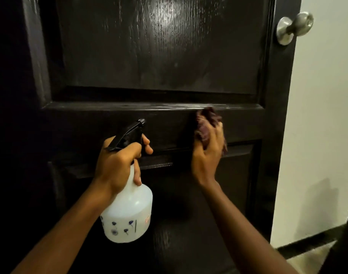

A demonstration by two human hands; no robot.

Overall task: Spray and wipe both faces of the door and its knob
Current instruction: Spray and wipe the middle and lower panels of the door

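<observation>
The dark panelled door (159,56) fills the view, its wood grain glossy, with a wet-looking sheen on the panel above the cross rail (109,119). That rail runs level, left to right, and a bunched purple cloth (205,123) is pressed against its right part, just under its top moulding. The right hand (207,153) holds the cloth, fingers curled round the wad. Left of the cloth, in front of the same rail, the left hand (117,161) is clamped round the neck of a white spray bottle (129,214), forefinger by the trigger, nozzle aimed at the rail. The round metal knob (299,24) sits well above the rail's right end, up and right of the cloth, so the right hand is the nearer to it. Past the rail's right end is a pale wall (317,115)
</observation>
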